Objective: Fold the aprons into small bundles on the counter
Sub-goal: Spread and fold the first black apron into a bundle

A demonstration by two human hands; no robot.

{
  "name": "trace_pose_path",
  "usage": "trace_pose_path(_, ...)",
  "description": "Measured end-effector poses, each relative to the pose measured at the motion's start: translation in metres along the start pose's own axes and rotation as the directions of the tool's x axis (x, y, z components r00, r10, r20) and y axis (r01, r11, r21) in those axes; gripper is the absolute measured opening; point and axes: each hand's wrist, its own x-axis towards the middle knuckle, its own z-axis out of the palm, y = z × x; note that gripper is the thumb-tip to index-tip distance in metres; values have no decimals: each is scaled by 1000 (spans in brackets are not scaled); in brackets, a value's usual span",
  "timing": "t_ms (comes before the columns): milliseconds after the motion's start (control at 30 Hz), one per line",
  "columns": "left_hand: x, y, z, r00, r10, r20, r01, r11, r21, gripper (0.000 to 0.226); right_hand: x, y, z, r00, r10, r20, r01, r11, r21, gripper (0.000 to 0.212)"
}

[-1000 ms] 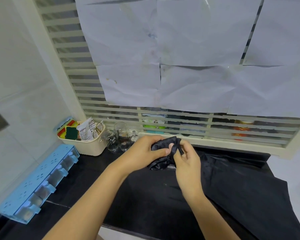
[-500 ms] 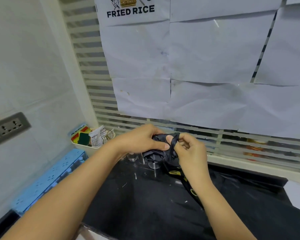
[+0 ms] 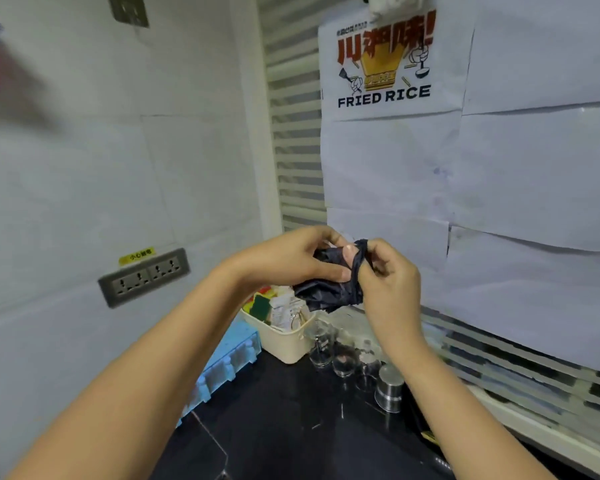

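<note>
**A:** Where is the apron (image 3: 329,292) sitting?

**B:** It is being held in the air as a crumpled black bundle between both hands. It is hanging above the basket (image 3: 288,344) and the glasses (image 3: 321,346) at the back of the worktop (image 3: 284,427), and it is not touching the worktop.

**A:** Which way is it pointing?

**B:** Its long axis is running roughly upright, leaning a little. The top end is sitting between the thumbs and the lower end is drooping toward the basket.

**A:** And the hands?

**B:** The left hand (image 3: 291,261) is gripping the bundle from the left, with its fingers (image 3: 340,271) curling round the cloth. The right hand (image 3: 388,282) is pinching a thin strap (image 3: 359,261) that is running up over the bundle.

**A:** What is proving hard to see?

**B:** The right hand is hiding the bundle's far side, so it cannot be told whether the strap is going all the way round. The left forearm is cutting across the blue rack (image 3: 229,362). A dark strip (image 3: 428,436) with a yellow mark is showing beside the right forearm, too blurred to identify.
</note>
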Motion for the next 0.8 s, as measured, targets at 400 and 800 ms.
trace_pose_path(400, -63, -7, -110, 883, -224, -412, 251, 968, 12, 24, 51, -48, 116, 970, -34, 242, -56, 932, 358, 11)
trace_pose_path(800, -102, -46, -189, 779, -387, -493, 501, 857, 119, 20, 59, -44, 224, 888, -65, 455, -199, 838, 508, 21)
